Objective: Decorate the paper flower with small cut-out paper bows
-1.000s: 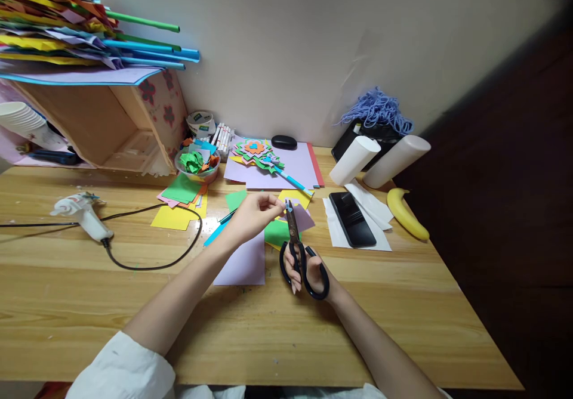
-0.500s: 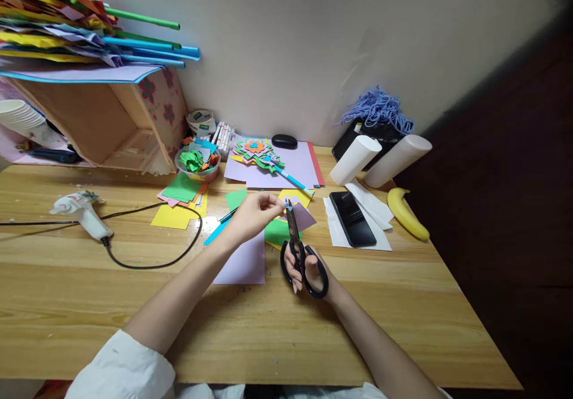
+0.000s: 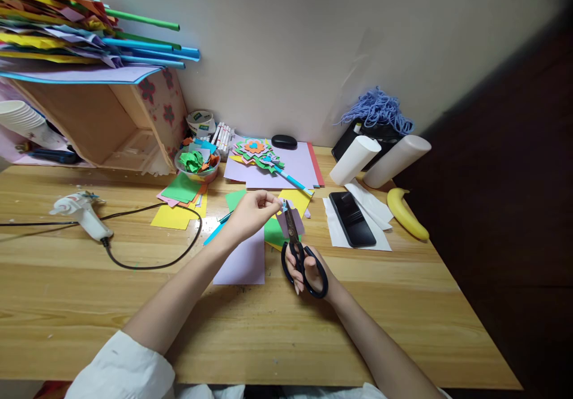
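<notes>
Pinching grip of our left hand [image 3: 251, 213] has turned the lilac paper scrap [image 3: 296, 225] upright; our right hand [image 3: 308, 272] clasps the scissors [image 3: 295, 243].

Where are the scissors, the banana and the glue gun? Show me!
scissors [image 3: 292, 229]: head view, on the dark blades, above the black handles.
banana [image 3: 406, 213]: head view, middle of its yellow curve.
glue gun [image 3: 84, 213]: head view, on its white body.
</notes>
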Tool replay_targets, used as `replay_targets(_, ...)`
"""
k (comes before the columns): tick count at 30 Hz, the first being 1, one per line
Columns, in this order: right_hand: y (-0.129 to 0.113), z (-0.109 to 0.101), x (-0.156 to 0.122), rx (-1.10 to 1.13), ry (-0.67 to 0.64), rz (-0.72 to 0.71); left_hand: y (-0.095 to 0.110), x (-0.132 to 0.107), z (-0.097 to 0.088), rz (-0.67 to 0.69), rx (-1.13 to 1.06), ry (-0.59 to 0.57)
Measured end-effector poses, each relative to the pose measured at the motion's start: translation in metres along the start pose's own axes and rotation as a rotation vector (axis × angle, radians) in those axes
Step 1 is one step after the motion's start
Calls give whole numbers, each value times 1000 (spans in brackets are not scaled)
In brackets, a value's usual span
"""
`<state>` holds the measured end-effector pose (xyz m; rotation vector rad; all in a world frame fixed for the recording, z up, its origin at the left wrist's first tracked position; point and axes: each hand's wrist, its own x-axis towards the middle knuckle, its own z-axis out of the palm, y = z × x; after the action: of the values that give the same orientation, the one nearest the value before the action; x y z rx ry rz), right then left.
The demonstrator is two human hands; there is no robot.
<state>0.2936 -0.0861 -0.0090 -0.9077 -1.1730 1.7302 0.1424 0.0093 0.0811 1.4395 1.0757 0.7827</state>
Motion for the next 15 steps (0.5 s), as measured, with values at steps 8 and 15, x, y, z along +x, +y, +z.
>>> replay_targets(8,0,-1,1,30,7,33,-5,3,-1,9,57,0)
replay_targets(15,-1,-1,2,48,3,65,-6,4,-3,2,31,26)
